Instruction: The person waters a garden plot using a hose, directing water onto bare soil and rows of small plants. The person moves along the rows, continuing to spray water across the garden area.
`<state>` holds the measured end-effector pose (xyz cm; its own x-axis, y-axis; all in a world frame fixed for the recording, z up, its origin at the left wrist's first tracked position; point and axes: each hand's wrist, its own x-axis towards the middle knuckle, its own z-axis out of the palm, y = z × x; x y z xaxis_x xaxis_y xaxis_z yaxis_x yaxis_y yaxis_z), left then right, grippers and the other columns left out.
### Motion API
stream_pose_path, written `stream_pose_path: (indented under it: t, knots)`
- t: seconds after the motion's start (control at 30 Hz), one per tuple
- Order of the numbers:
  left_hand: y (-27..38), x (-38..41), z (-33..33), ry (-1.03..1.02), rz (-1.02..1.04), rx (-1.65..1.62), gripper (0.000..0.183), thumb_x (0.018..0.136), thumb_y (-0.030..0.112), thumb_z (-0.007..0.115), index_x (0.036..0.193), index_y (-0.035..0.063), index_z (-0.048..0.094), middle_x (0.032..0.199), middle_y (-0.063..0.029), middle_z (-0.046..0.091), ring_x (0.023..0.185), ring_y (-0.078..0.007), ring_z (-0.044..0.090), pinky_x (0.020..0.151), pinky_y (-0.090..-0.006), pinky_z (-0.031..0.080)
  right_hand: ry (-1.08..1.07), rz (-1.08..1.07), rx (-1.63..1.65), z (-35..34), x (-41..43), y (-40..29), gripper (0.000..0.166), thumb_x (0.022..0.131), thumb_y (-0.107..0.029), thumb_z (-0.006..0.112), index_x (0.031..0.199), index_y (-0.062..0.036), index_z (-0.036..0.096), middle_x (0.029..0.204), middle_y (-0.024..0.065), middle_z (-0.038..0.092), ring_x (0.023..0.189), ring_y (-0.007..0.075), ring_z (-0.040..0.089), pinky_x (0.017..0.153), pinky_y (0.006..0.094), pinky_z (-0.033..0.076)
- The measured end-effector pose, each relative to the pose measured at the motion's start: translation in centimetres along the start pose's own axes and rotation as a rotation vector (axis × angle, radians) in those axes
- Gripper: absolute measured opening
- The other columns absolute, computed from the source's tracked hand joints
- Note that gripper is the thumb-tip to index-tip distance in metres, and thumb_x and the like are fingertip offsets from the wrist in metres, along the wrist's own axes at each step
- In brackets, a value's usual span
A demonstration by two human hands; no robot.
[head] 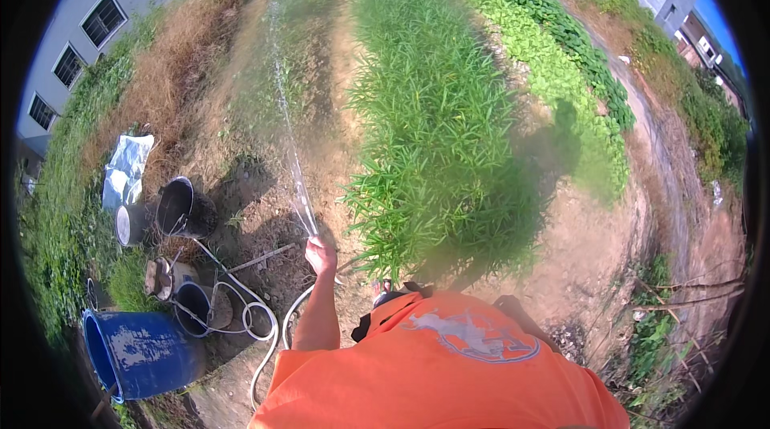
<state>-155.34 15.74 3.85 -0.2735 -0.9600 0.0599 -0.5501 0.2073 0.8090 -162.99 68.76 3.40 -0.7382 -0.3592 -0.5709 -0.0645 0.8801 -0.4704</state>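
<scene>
My left hand (321, 256) is closed around the end of a pale garden hose (287, 316), and a stream of water (293, 155) shoots from it up and away over a sparse planted bed (295, 50). Behind the hand the hose runs down along my forearm and loops on the ground. Just right of the hand grows a dense bed of narrow-leaved green plants (433, 146). My right hand is not in view; that arm is mostly hidden by the orange shirt (421, 369), with bare soil and the plants before it.
Left stand a blue plastic barrel (150, 357), black buckets (195, 212) and another bucket (195, 309) amid hose loops. A stick (261, 258) lies on the soil. Foil-like sheeting (127, 170) lies farther left. Light green leafy plants (541, 62) grow to the right; dry branches (692, 303) lie lower right.
</scene>
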Motion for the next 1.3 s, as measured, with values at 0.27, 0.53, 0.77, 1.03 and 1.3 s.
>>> stream_pose_path:
  t: [0.27,0.53,0.77,1.03,1.3]
  knots:
    - [4.4,0.2,-1.0,-0.070,-0.045,-0.074,0.046,0.087,0.034,0.032,0.076,-0.0059,0.052,0.066,-0.0252,0.054,0.066,-0.0409,0.052,0.064,-0.0473,0.039,0.026,-0.013,-0.012,1.5,0.3,1.6,0.032,0.071,-0.032,0.059,0.081,-0.0022,0.067,0.077,0.0172,0.066,0.075,0.0290,0.064,0.073,0.0364,0.051]
    - [4.6,2.4,-0.7,-0.044,0.007,-0.039,0.045,0.087,0.033,0.032,0.076,-0.0059,0.052,0.063,-0.0257,0.053,0.062,-0.0418,0.051,0.062,-0.0469,0.039,0.028,0.009,0.010,1.5,-0.1,0.7,0.032,0.071,-0.032,0.060,0.081,-0.0025,0.068,0.077,0.0170,0.066,0.075,0.0288,0.064,0.072,0.0364,0.050]
    - [6.0,3.1,-1.5,-0.038,0.021,-0.024,0.045,0.087,0.033,0.032,0.077,-0.0064,0.053,0.066,-0.0273,0.053,0.067,-0.0452,0.051,0.064,-0.0481,0.039,0.035,0.004,0.060,1.6,-0.3,-0.1,0.030,0.071,-0.031,0.059,0.079,-0.0033,0.067,0.067,0.0120,0.065,0.067,0.0246,0.065,0.070,0.0346,0.051]
    - [4.3,4.4,-1.0,-0.053,0.027,-0.008,0.046,0.087,0.033,0.032,0.079,-0.0067,0.054,0.071,-0.0289,0.055,0.072,-0.0472,0.052,0.066,-0.0501,0.039,0.056,-0.048,-0.023,2.6,0.0,0.3,0.032,0.072,-0.031,0.058,0.081,-0.0017,0.066,0.062,0.0110,0.065,0.062,0.0223,0.065,0.067,0.0326,0.052]
    - [5.5,4.3,-2.1,-0.078,0.032,0.037,0.045,0.087,0.031,0.031,0.078,-0.0070,0.054,0.071,-0.0286,0.056,0.074,-0.0477,0.053,0.066,-0.0505,0.040,0.043,-0.015,-0.007,2.3,-0.8,-0.7,0.031,0.072,-0.030,0.057,0.080,-0.0019,0.066,0.062,0.0107,0.065,0.062,0.0225,0.065,0.067,0.0328,0.052]
